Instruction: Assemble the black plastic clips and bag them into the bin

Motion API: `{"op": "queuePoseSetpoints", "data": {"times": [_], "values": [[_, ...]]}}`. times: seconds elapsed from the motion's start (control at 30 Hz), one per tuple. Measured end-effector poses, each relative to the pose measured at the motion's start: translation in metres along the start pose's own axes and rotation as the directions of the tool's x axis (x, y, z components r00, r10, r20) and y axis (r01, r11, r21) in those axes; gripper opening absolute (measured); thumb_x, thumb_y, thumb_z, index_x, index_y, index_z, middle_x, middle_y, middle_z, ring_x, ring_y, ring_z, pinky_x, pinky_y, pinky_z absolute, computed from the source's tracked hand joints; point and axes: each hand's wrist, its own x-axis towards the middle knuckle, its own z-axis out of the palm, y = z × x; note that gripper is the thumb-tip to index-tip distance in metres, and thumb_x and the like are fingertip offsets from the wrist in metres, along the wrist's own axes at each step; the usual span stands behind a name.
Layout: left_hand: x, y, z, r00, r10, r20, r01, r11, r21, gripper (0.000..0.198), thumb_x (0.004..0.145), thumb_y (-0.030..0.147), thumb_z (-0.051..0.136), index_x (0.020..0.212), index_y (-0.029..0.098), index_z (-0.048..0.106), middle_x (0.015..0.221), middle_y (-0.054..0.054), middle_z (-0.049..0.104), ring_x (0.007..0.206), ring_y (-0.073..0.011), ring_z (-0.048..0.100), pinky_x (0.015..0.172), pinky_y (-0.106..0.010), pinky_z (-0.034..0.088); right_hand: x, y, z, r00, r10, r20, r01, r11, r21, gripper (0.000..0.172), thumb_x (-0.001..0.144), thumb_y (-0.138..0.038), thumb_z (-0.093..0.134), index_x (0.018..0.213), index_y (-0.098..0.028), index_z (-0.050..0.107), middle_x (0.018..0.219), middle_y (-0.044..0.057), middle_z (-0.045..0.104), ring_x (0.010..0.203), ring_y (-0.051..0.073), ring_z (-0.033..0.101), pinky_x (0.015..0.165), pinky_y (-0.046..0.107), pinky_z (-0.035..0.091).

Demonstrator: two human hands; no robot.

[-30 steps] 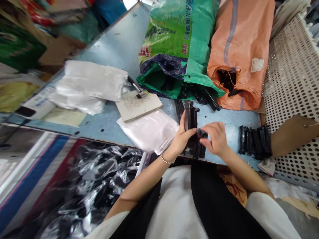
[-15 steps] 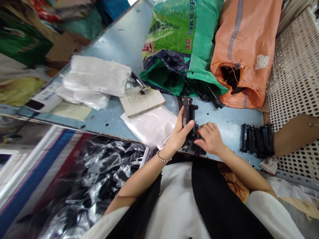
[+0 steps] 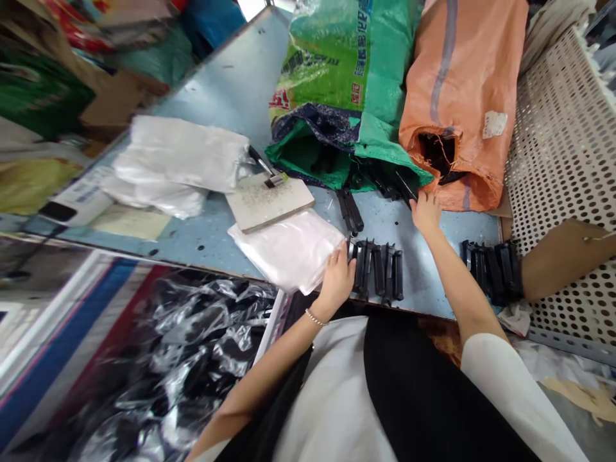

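Observation:
Several slim black plastic-looking parts (image 3: 378, 269) stand side by side in a row at the table's front edge. My left hand (image 3: 338, 279) rests at the left end of this row, fingers stretched out against the end part, its thumb apart. Farther forward, my right hand (image 3: 426, 212) pinches the near end of a long black part (image 3: 405, 187) at the mouth of the green sack (image 3: 392, 151). More black parts show inside that opening. Between sack and row lie loose black parts (image 3: 350, 212).
An orange sack (image 3: 474, 83) lies right of the green one. Another group of black parts (image 3: 491, 269) sits by a perforated white panel (image 3: 563, 135). Left are clear plastic bags (image 3: 289, 247), a board (image 3: 269, 204) with a brush-like tool, and plastic-wrapped black items (image 3: 192, 359) below.
My right hand has moved from the row to the green sack's mouth and taken hold of a part. My left hand has let go of its black part, which is now lower, at the row.

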Motion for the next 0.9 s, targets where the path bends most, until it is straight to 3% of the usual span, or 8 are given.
{"op": "queuePoseSetpoints", "data": {"times": [0.2, 0.3, 0.37, 0.5, 0.6, 0.67, 0.8, 0.9], "values": [[0.014, 0.028, 0.007, 0.994, 0.104, -0.028, -0.108, 0.976, -0.192, 0.053, 0.101, 0.034, 0.052, 0.151, 0.020, 0.043, 0.150, -0.021, 0.048, 0.141, -0.0348, 0.046, 0.117, -0.061, 0.039, -0.061, -0.009, -0.012, 0.986, -0.128, -0.106, 0.134, 0.990, 0.052, 0.040, 0.107, -0.045, 0.033, 0.110, -0.022, 0.065, 0.103, 0.017, 0.065, 0.100, 0.031, 0.054, 0.088, 0.050, 0.046], [0.030, 0.054, -0.001, 1.000, -0.001, 0.009, 0.007, 0.791, -0.612, 0.078, 0.100, 0.043, 0.056, 0.162, 0.033, 0.009, 0.158, -0.014, 0.039, 0.135, -0.0268, 0.054, 0.113, -0.049, 0.048, -0.129, -0.043, -0.030, 0.960, -0.265, -0.086, 0.272, 0.959, 0.076, 0.037, 0.106, -0.045, 0.038, 0.117, -0.022, 0.065, 0.109, 0.013, 0.066, 0.103, 0.029, 0.057, 0.091, 0.047, 0.046], [0.036, 0.070, -0.009, 0.993, -0.090, 0.083, 0.121, 0.629, -0.768, 0.080, 0.099, 0.045, 0.057, 0.161, 0.035, 0.007, 0.151, -0.011, 0.048, 0.118, -0.0225, 0.064, 0.103, -0.043, 0.055, -0.156, -0.058, -0.042, 0.859, -0.511, -0.017, 0.508, 0.849, 0.146, 0.040, 0.106, -0.049, 0.039, 0.123, -0.023, 0.063, 0.113, 0.011, 0.066, 0.102, 0.027, 0.058, 0.090, 0.045, 0.045], [0.028, 0.092, -0.036, 0.955, -0.075, 0.287, 0.284, 0.509, -0.813, 0.065, 0.093, 0.044, 0.062, 0.151, 0.026, 0.039, 0.116, -0.006, 0.068, 0.087, -0.0195, 0.068, 0.083, -0.037, 0.060, -0.141, -0.059, -0.054, 0.791, -0.602, -0.105, 0.611, 0.780, 0.136, 0.049, 0.103, -0.060, 0.035, 0.123, -0.024, 0.062, 0.111, 0.012, 0.064, 0.101, 0.029, 0.056, 0.090, 0.048, 0.042], [0.015, 0.101, -0.048, 0.904, 0.008, 0.426, 0.368, 0.491, -0.790, 0.070, 0.096, 0.046, 0.058, 0.155, 0.022, 0.032, 0.089, -0.003, 0.068, 0.071, -0.0193, 0.066, 0.069, -0.035, 0.059, -0.107, -0.055, -0.052, 0.779, -0.617, -0.107, 0.626, 0.772, 0.108, 0.046, 0.101, -0.064, 0.039, 0.103, -0.024, 0.064, 0.096, 0.010, 0.063, 0.093, 0.028, 0.054, 0.084, 0.046, 0.039], [0.010, 0.103, -0.048, 0.922, 0.018, 0.386, 0.314, 0.548, -0.775, 0.074, 0.097, 0.048, 0.057, 0.159, 0.022, 0.025, 0.098, -0.006, 0.069, 0.077, -0.0209, 0.068, 0.074, -0.037, 0.060, -0.095, -0.063, -0.048, 0.780, -0.621, -0.079, 0.623, 0.758, 0.193, 0.045, 0.102, -0.062, 0.038, 0.089, -0.024, 0.060, 0.085, 0.007, 0.060, 0.083, 0.025, 0.052, 0.079, 0.043, 0.039], [0.017, 0.091, -0.041, 0.991, 0.003, 0.135, 0.095, 0.698, -0.710, 0.076, 0.093, 0.046, 0.063, 0.158, 0.026, 0.027, 0.141, -0.012, 0.055, 0.119, -0.0277, 0.062, 0.102, -0.043, 0.053, -0.109, -0.087, -0.043, 0.916, -0.395, 0.071, 0.300, 0.791, 0.533, 0.046, 0.109, -0.052, 0.023, 0.082, -0.024, 0.049, 0.072, 0.000, 0.052, 0.068, 0.018, 0.048, 0.069, 0.035, 0.039], [0.029, 0.081, -0.044, 0.986, -0.114, 0.124, 0.168, 0.655, -0.736, 0.065, 0.095, 0.043, 0.059, 0.152, 0.027, 0.033, 0.128, -0.011, 0.062, 0.105, -0.0252, 0.067, 0.091, -0.043, 0.058, -0.134, -0.090, -0.039, 0.876, -0.473, 0.092, 0.358, 0.767, 0.533, 0.046, 0.109, -0.051, 0.024, 0.085, -0.024, 0.052, 0.077, 0.001, 0.057, 0.073, 0.019, 0.052, 0.073, 0.036, 0.039]]}}
